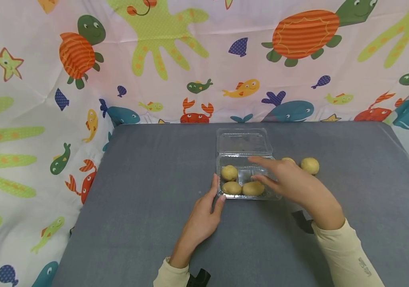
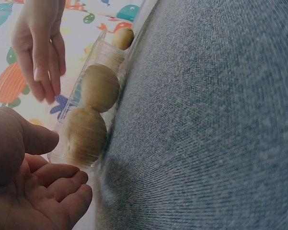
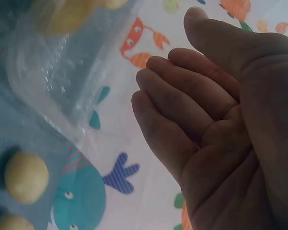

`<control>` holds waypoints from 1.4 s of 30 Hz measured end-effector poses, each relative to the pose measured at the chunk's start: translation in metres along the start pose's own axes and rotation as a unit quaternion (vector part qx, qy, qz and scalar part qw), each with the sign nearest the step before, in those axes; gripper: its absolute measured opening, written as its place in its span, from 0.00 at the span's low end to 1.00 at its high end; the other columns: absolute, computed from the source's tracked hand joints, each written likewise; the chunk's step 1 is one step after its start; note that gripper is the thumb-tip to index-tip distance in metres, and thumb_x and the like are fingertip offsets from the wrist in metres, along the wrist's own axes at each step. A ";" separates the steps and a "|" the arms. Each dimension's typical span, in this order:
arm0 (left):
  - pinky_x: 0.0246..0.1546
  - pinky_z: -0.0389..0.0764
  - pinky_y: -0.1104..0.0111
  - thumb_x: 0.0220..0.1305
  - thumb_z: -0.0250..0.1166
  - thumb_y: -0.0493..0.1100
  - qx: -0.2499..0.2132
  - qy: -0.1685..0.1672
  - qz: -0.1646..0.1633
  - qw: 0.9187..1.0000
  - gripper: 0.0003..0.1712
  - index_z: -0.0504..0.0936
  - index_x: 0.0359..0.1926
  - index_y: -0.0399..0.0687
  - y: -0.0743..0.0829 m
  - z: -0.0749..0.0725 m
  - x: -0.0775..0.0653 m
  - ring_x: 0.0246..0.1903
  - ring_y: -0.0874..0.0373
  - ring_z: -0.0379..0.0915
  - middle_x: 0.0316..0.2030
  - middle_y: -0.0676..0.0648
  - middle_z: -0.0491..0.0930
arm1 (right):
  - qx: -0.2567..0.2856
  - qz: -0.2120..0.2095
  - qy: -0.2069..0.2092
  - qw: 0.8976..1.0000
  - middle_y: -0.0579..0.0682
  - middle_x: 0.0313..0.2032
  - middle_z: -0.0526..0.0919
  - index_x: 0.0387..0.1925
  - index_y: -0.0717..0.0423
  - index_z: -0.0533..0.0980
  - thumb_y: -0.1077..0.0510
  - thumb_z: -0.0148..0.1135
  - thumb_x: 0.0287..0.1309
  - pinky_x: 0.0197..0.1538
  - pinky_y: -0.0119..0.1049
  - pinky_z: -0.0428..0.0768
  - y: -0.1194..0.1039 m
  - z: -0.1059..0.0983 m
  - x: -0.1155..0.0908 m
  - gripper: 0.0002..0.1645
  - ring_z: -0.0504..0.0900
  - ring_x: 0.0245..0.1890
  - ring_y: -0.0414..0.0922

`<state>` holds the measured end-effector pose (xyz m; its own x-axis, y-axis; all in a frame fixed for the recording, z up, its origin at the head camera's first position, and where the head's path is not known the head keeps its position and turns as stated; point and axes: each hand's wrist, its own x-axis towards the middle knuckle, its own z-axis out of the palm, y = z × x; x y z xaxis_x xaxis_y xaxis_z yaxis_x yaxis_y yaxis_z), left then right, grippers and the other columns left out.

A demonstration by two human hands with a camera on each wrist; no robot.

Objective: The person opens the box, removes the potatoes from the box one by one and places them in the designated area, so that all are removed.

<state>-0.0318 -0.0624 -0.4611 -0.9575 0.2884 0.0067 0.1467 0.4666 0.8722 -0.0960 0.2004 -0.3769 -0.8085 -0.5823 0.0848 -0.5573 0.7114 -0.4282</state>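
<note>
A clear plastic clamshell box [image 1: 242, 163] lies with its lid [image 1: 244, 142] folded back on the grey cloth. Inside it are three potatoes: one at the back left [image 1: 229, 173], one at the front left [image 1: 231, 187] and a longer one [image 1: 253, 188] beside that. At the box's front left corner, my left hand [image 1: 204, 215] touches the wall with extended fingers and thumb. Over the box's right half hovers my right hand [image 1: 294, 179], fingers spread from the thumb and nothing in them; its palm [image 3: 225, 158] shows bare in the right wrist view.
Two more potatoes lie on the cloth right of the box, one in plain sight [image 1: 309, 166] and one [image 1: 288, 160] partly behind my right hand. A curtain [image 1: 168, 99] printed with sea animals borders the grey table [image 1: 147, 167] at the back and left.
</note>
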 end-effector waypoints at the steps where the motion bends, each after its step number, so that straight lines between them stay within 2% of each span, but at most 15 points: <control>1: 0.77 0.62 0.52 0.85 0.53 0.44 0.001 0.000 -0.001 1.000 0.39 0.46 0.85 0.43 0.000 0.000 0.000 0.79 0.53 0.54 0.82 0.46 0.53 | 0.004 0.001 -0.007 1.000 0.60 0.54 0.89 0.71 0.62 0.75 0.53 0.68 0.73 0.40 0.44 0.86 0.000 0.003 0.003 0.31 0.75 0.21 0.31; 4: 0.77 0.62 0.52 0.85 0.53 0.45 0.002 -0.002 -0.004 1.000 0.39 0.46 0.85 0.45 0.000 -0.001 0.001 0.79 0.53 0.54 0.82 0.47 0.52 | 0.014 0.004 -0.022 1.000 0.58 0.45 0.90 0.71 0.63 0.74 0.53 0.68 0.73 0.36 0.39 0.83 0.000 0.013 0.010 0.32 0.73 0.20 0.31; 5: 0.77 0.62 0.52 0.85 0.53 0.45 0.002 -0.003 -0.005 1.000 0.39 0.46 0.85 0.45 0.000 -0.001 0.001 0.79 0.53 0.54 0.82 0.47 0.52 | 0.014 0.002 -0.023 1.000 0.55 0.39 0.90 0.71 0.64 0.74 0.53 0.68 0.73 0.35 0.38 0.83 0.000 0.017 0.012 0.32 0.73 0.20 0.31; 7: 0.77 0.62 0.52 0.85 0.53 0.45 0.001 -0.005 -0.007 1.000 0.39 0.46 0.85 0.45 0.000 -0.001 0.001 0.79 0.53 0.54 0.82 0.48 0.51 | 0.018 -0.002 -0.022 1.000 0.46 0.25 0.84 0.70 0.64 0.75 0.53 0.69 0.72 0.32 0.36 0.78 0.000 0.023 0.016 0.31 0.70 0.19 0.31; 9: 0.77 0.62 0.52 0.85 0.53 0.45 0.001 -0.006 -0.007 1.000 0.39 0.46 0.85 0.45 -0.001 -0.001 0.001 0.79 0.53 0.53 0.82 0.47 0.51 | 0.022 -0.004 -0.021 1.000 0.41 0.19 0.75 0.70 0.64 0.75 0.53 0.69 0.72 0.30 0.35 0.76 0.000 0.029 0.020 0.31 0.67 0.17 0.32; 12: 0.77 0.62 0.52 0.85 0.53 0.45 0.001 -0.007 -0.003 1.000 0.39 0.46 0.85 0.44 -0.001 -0.001 0.001 0.79 0.53 0.53 0.82 0.46 0.51 | 0.027 -0.014 -0.015 0.999 0.43 0.20 0.78 0.68 0.64 0.76 0.53 0.69 0.72 0.30 0.36 0.78 -0.001 0.036 0.025 0.30 0.68 0.18 0.32; 15: 0.77 0.62 0.51 0.85 0.53 0.45 0.002 -0.005 -0.001 1.000 0.39 0.46 0.85 0.44 -0.001 -0.002 0.000 0.78 0.52 0.54 0.82 0.46 0.52 | 0.030 -0.023 -0.011 0.999 0.51 0.31 0.88 0.67 0.64 0.77 0.54 0.69 0.73 0.33 0.39 0.82 -0.002 0.042 0.030 0.28 0.73 0.20 0.32; 18: 0.77 0.61 0.53 0.85 0.53 0.45 0.002 -0.007 -0.005 1.000 0.39 0.46 0.85 0.44 -0.001 -0.002 0.000 0.79 0.54 0.53 0.82 0.47 0.51 | 0.031 -0.025 -0.014 0.999 0.52 0.35 0.89 0.66 0.64 0.77 0.54 0.68 0.73 0.33 0.38 0.82 -0.003 0.047 0.034 0.27 0.73 0.19 0.32; 22: 0.77 0.61 0.53 0.85 0.53 0.46 0.000 -0.012 -0.009 1.000 0.39 0.45 0.85 0.45 -0.001 -0.002 0.000 0.79 0.54 0.52 0.82 0.48 0.49 | 0.032 -0.021 -0.023 0.999 0.46 0.27 0.82 0.66 0.64 0.77 0.54 0.67 0.74 0.30 0.36 0.77 -0.003 0.051 0.038 0.27 0.70 0.18 0.34; 29: 0.77 0.62 0.52 0.85 0.53 0.46 -0.002 -0.008 -0.001 1.000 0.39 0.46 0.85 0.44 -0.002 -0.002 0.001 0.79 0.52 0.53 0.82 0.47 0.50 | 0.036 -0.017 -0.020 0.999 0.40 0.20 0.71 0.65 0.65 0.78 0.54 0.68 0.73 0.28 0.35 0.74 -0.005 0.055 0.043 0.26 0.69 0.18 0.35; 42: 0.76 0.63 0.51 0.85 0.53 0.46 0.003 -0.004 0.002 1.000 0.39 0.46 0.85 0.44 -0.002 -0.001 0.000 0.79 0.52 0.54 0.82 0.47 0.51 | 0.031 0.006 -0.028 0.999 0.41 0.20 0.71 0.65 0.66 0.77 0.52 0.68 0.73 0.27 0.36 0.74 -0.008 0.061 0.052 0.28 0.71 0.19 0.37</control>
<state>-0.0328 -0.0641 -0.4618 -0.9549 0.2969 0.0074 0.1527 0.4697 0.8695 -0.1221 0.1403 -0.4239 -0.8022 -0.5963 0.0302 -0.5338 0.6936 -0.4836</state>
